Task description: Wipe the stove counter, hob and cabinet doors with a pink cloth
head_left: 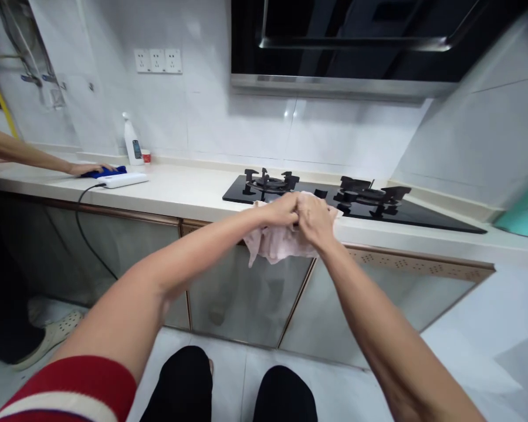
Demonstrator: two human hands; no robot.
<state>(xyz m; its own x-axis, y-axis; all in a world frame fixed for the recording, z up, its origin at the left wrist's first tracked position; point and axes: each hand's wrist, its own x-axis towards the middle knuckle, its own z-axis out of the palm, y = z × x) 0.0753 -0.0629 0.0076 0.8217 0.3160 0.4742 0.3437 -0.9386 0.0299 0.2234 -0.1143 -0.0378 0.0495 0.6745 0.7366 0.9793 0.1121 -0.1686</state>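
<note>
A: Where is the cloth?
B: The pale pink cloth point(276, 243) is at the counter point(189, 190), before the front edge of the black hob point(440, 220), its loose folds drooping past the counter's front edge. I cannot tell whether it touches that edge.
A: And the hands?
B: The left hand point(283, 210) and right hand point(315, 218) are close together, both grasping the bunched cloth from above.
A: What lies toward the counter's left end?
B: Another person's hand point(78, 169) rests on a blue cloth point(114, 171). Just beside it, near the front edge, is a white box point(125, 180), its black cable point(76, 211) hanging over.
A: Along the back edge?
B: A white spray bottle point(133, 143), with a small red cup point(146, 156) just beside it.
</note>
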